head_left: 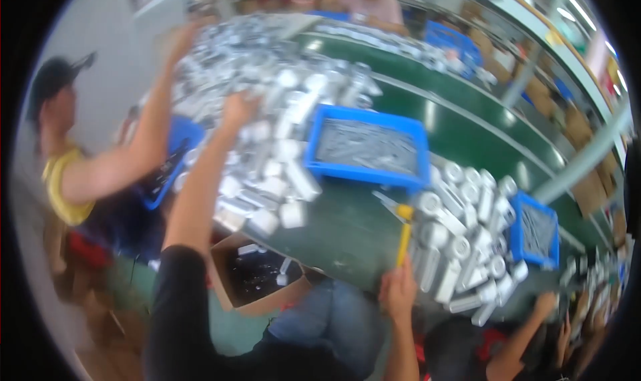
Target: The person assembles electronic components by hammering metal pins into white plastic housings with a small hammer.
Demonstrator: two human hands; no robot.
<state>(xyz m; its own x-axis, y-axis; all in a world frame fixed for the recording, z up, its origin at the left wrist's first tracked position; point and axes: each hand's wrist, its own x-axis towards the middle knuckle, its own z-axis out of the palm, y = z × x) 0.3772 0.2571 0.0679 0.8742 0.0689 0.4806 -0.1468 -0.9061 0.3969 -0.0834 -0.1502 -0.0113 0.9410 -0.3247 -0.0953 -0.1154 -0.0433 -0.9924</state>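
My left hand [242,107] reaches far forward over a heap of white and silver parts [274,174], each with a round end and a long flat body. Motion smears its fingers, so what they hold, if anything, cannot be made out. Near the table's front edge my right hand [398,289] is closed round the handle of a yellow hammer [404,237], its head upward. Just past the hammer stands a blue tray [370,175] full of small grey strips. Right of the hammer lies another pile of similar white parts [461,247].
An open cardboard box [260,305] with a few white pieces stands below the table edge. A second blue tray [515,237] sits at the right. On my left a co-worker [127,160] in a cap reaches into the heap; other people sit across and at right.
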